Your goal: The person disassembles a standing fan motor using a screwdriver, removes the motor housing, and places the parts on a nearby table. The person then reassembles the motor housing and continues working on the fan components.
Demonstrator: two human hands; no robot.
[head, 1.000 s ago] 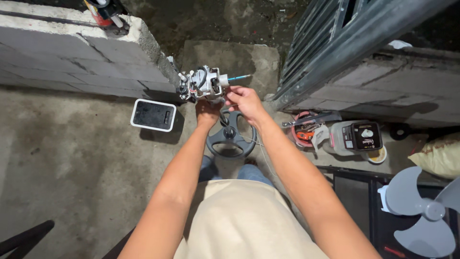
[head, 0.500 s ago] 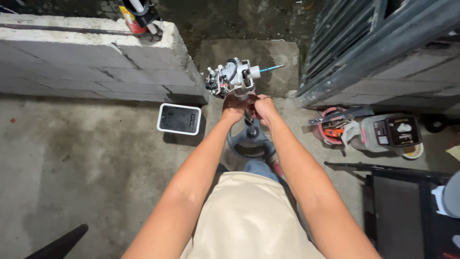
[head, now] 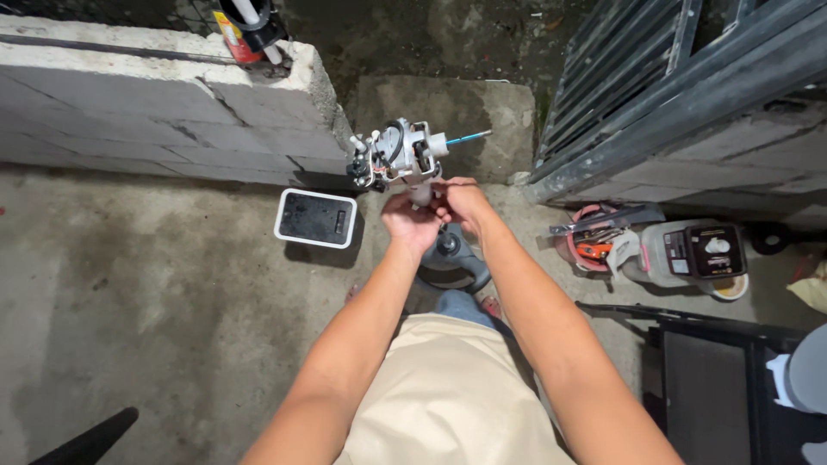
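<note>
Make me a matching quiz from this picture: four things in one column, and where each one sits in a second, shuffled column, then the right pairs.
Things:
1. bare white fan motor head with a thin blue shaft
2. flat white-rimmed square tray with a dark inside
3. round dark fan base
4. white plastic jug with a dark label

Places:
A. on the concrete floor beside the grey block wall
B. on the floor below both hands
C. lying at the foot of the metal gate
D. held up by the left hand and right hand

Pairs: 1-D, 2-A, 3-B, 4-C
</note>
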